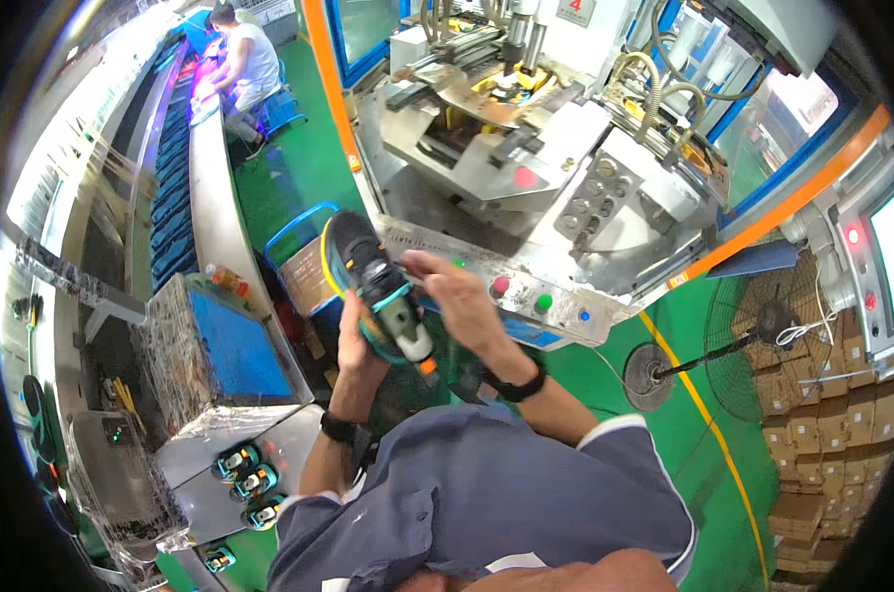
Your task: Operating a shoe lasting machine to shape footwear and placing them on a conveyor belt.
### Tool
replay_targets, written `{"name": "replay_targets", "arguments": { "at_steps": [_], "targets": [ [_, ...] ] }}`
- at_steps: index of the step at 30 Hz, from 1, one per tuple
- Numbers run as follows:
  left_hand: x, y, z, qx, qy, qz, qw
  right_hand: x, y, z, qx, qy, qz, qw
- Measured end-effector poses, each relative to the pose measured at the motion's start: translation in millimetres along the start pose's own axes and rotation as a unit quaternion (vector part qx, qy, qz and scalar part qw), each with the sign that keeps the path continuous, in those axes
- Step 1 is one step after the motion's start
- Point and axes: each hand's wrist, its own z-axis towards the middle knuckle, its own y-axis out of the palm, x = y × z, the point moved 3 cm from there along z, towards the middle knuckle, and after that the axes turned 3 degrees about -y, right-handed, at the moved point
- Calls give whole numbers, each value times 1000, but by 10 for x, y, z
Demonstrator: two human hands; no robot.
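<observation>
A shoe with a black toe, a yellow sole edge, teal trim and an orange piece at the heel is held up in front of my body. My left hand grips it from the left and below, the thumb along its side and the other fingers mostly hidden. Beside its right side is my right hand, fingers stretched out toward the lacing area. Whether those fingertips touch the shoe I cannot tell. Several similar small shoes sit on a grey surface at the lower left.
A large machine with a button panel stands ahead. Left are a blue-topped box and a long conveyor, where a seated person works. On the right are a floor fan, a control screen and stacked cartons.
</observation>
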Motion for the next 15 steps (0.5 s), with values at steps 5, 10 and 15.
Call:
{"name": "replay_targets", "arguments": {
  "at_steps": [5, 10, 15],
  "targets": [
    [-705, 509, 921, 93, 0, 235, 968, -114, -1067, -157, 89, 108, -55, 989],
    [-1436, 1505, 1530, -37, -30, 400, 915, 219, -2292, -434, 329, 93, 8, 940],
    [-2235, 1886, 2397, -146, -143, 322, 924, 208, -3481, -877, 463, 49, -44, 884]
  ]
}}
